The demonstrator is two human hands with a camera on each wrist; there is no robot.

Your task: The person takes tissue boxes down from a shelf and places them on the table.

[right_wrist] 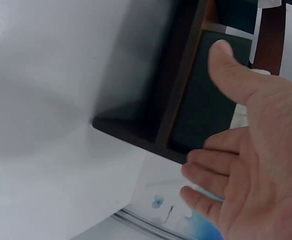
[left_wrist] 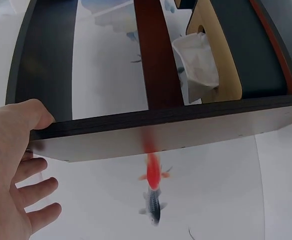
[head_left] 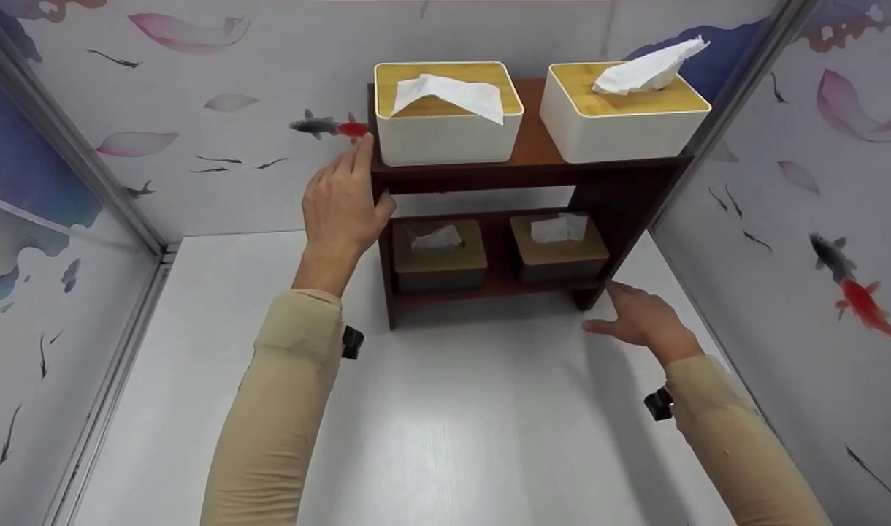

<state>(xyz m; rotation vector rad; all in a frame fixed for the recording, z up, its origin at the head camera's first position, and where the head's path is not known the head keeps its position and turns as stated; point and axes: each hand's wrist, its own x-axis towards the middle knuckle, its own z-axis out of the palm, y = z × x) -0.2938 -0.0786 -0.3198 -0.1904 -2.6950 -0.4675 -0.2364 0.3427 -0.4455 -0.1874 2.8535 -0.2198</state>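
A dark brown two-tier wooden shelf [head_left: 533, 174] stands against the back wall. My left hand [head_left: 343, 201] holds its left side panel near the top, the thumb at the front edge and the index finger along the outer side; in the left wrist view the other fingers hang apart from the panel. My right hand [head_left: 646, 318] is beside the shelf's lower right corner, thumb and fingers spread; whether the fingertips touch the panel I cannot tell. Two white tissue boxes with wooden lids, a left one [head_left: 449, 139] and a right one [head_left: 628, 135], sit on the top board.
Two more tissue boxes, one at left [head_left: 440, 267] and one at right [head_left: 560, 259], sit on the lower board. White panels with painted fish and petals, a left wall [head_left: 73, 307] and a right wall [head_left: 803, 219], flank the white tabletop [head_left: 445, 409].
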